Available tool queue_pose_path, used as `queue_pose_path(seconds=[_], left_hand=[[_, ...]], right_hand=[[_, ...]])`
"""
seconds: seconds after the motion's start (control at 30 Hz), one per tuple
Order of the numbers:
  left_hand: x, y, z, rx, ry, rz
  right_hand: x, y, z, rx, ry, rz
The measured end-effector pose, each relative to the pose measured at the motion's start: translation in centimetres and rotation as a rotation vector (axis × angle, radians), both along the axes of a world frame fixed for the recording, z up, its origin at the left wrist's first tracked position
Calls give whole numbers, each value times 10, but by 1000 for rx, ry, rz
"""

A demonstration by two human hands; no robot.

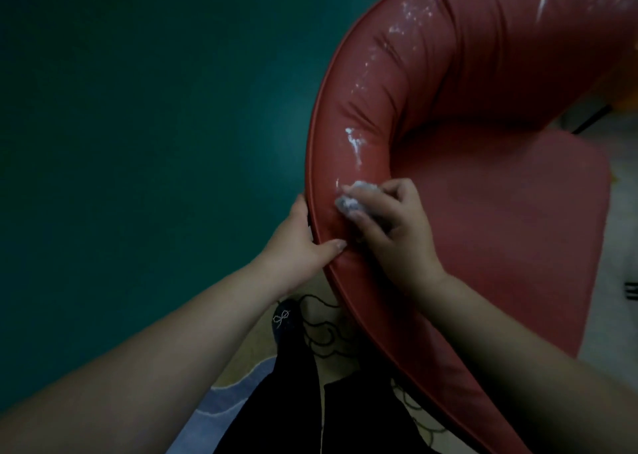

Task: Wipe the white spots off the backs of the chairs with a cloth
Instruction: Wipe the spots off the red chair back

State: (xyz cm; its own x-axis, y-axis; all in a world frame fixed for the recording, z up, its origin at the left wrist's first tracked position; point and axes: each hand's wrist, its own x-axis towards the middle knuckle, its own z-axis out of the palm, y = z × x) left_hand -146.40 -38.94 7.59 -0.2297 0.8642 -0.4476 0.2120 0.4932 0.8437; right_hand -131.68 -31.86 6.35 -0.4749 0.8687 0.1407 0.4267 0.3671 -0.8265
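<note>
A red padded chair (483, 184) with a curved back fills the right side of the view. White spots (354, 143) streak the top of its backrest, with more smears (417, 12) further along the curve. My right hand (390, 226) grips a small crumpled grey-white cloth (350, 200) and presses it on the padded rim just below the nearest spots. My left hand (303, 243) holds the outer edge of the backrest, thumb on the inner side and fingers hidden behind the back.
A dark green wall (155, 125) stands close on the left behind the chair. Below the hands are dark trousers and a dark shoe (284, 319) on a patterned floor (331, 336). A pale floor (618, 246) shows at the far right.
</note>
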Motion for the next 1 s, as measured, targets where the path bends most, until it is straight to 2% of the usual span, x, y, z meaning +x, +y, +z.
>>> queue_pose_path(seconds=[0.13, 0.23, 0.43, 0.57, 0.67, 0.73, 0.87, 1.0], left_hand=[[-4, 1, 2, -7, -33, -84], [-9, 2, 0, -16, -23, -142], [-15, 0, -4, -70, -95, -205], [-17, 2, -5, -68, -109, -216], [-19, 4, -6, -77, -102, -228], [-19, 4, -7, -83, -113, -233], [-19, 6, -4, -102, -130, -249], [-21, 9, -2, -156, -139, -277]], right_hand=[[-20, 19, 3, 49, -13, -104], [-46, 41, 7, -26, 25, -242], [-4, -9, 8, 34, -91, 66], [-22, 11, 11, 117, -126, -29], [-45, 34, 10, 62, -72, -184], [-37, 27, 5, 58, -70, -138], [2, -2, 4, 56, -101, 82], [-13, 16, 8, 121, -110, 76]])
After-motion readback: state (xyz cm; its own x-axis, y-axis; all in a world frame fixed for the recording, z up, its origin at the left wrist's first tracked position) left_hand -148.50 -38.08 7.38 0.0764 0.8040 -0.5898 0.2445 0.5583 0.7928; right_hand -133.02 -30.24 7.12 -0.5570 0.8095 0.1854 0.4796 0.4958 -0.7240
